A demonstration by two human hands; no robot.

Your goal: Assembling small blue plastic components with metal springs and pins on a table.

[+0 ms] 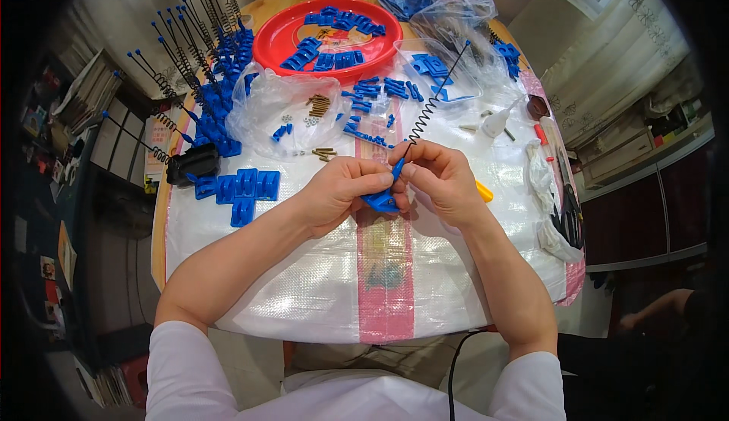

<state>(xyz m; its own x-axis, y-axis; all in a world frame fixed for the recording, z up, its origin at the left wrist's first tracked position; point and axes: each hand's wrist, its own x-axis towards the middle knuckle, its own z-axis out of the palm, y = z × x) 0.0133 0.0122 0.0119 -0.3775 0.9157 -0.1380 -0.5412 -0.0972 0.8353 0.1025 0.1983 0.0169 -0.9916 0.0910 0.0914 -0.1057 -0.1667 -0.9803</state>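
Note:
Both my hands meet over the middle of the table, on one blue plastic piece (382, 201) with a flat, wedge-like base and a narrow neck. My left hand (351, 187) pinches it between thumb and fingers. My right hand (437, 178) closes round its neck, where a black coiled spring rod (420, 122) rises. The rod leans up to the right and ends in a small blue tip (468, 43). The fingers partly hide the joint between rod and blue piece. Just beyond my hands lie small blue parts (368, 137) and brass-coloured pins (324, 152).
Finished-looking blue pieces with spring rods (220, 91) crowd the left edge. More blue bases (244, 189) lie nearer. A red basin (262, 55) holds blue parts at the back. To the right are a white squeeze bottle (495, 123), a yellow-handled tool (484, 191) and black-handled scissors (568, 220).

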